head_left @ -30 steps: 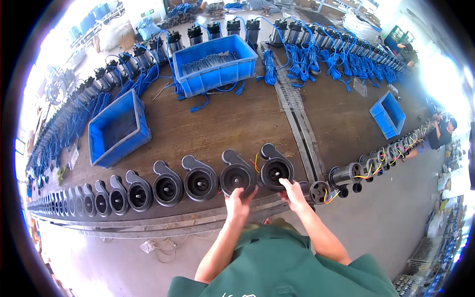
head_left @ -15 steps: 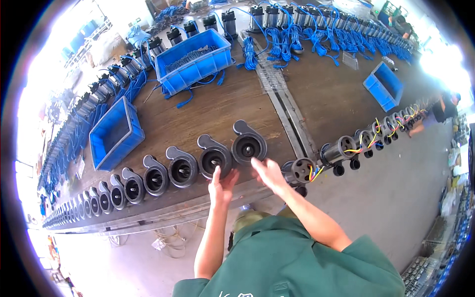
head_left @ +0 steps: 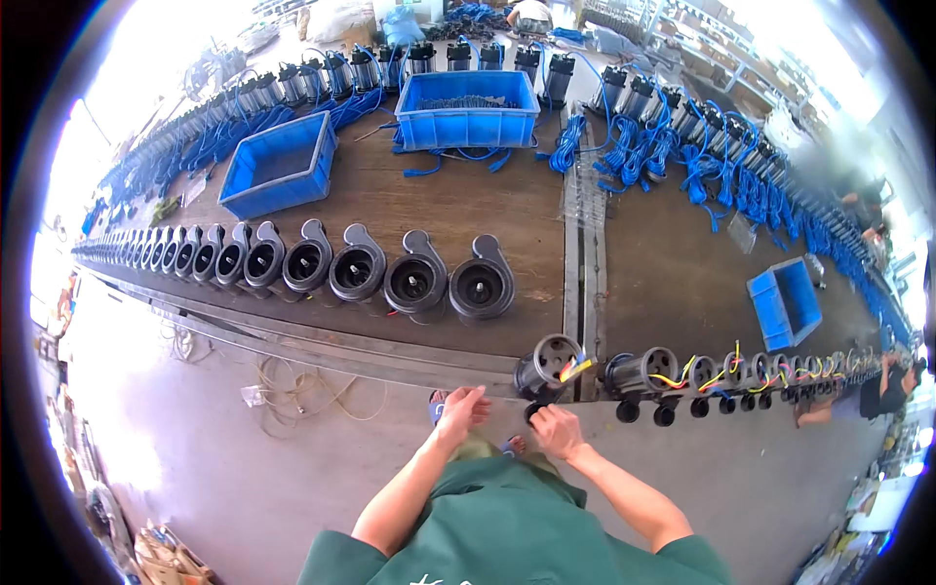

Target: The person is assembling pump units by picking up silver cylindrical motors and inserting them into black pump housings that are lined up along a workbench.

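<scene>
In front of me a dark cylindrical pump housing point(head_left: 541, 375) sits at the table's near edge, with coloured wires at its holed top and a short black pipe end sticking out toward me. My right hand point(head_left: 559, 433) has its fingers curled at that pipe end, closed on it. Just left of it, my left hand point(head_left: 461, 414) hangs before the table edge, fingers loosely bent and apart, holding nothing. Black snail-shaped pump casings point(head_left: 482, 289) stand in a long row on the left, each with a metal shaft in its middle.
More wired housings point(head_left: 655, 370) line the edge on the right. Blue crates stand on the table: one with small metal parts point(head_left: 468, 129), another at left point(head_left: 278, 166), a third at right point(head_left: 786, 304). Motors with blue cables point(head_left: 624, 146) fill the back. A person point(head_left: 882, 387) works at far right.
Both hands have left the last two pump casings and come back toward me. My right hand has reached the wired housing's pipe end. The view has turned to the right.
</scene>
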Motion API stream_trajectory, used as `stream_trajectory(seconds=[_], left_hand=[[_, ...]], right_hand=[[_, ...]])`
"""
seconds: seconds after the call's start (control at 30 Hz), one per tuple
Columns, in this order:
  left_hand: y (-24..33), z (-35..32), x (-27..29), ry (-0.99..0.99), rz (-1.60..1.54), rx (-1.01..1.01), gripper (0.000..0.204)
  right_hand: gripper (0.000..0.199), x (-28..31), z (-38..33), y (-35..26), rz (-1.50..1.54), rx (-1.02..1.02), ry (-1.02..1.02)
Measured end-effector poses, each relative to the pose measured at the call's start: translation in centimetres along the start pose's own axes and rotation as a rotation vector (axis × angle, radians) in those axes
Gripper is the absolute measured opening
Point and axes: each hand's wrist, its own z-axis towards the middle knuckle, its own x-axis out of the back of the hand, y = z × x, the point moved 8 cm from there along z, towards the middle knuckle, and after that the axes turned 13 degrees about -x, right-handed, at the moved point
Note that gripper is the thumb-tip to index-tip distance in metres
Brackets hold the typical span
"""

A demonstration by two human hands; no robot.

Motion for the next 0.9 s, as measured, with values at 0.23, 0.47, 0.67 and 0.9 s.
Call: stream_trajectory(seconds=[0.23,0.47,0.67,0.9], left_hand=[[0.8,1.9,-2.8,-0.163,0.269,-0.204,0.041],[4.2,1.1,-15.3,-0.379,-0.357,-0.017,0.069],[4.8,6.9,-21.3,0.068,-0.418,0.028,0.066],[7.9,7.7,-21.1,0.333,-0.397,0.052,0.045]], right_hand=[[0.031,10.2,10.3,4.2,0.171,-0.231,0.050],[0.050,10.8,20.7,9.5,0.480,-0.484,-0.295],[0.038,8.3,28.4,14.9,0.604,-0.533,-0.168],[0.023,19.2,17.9,10.2,0.843,-0.648,0.207]])
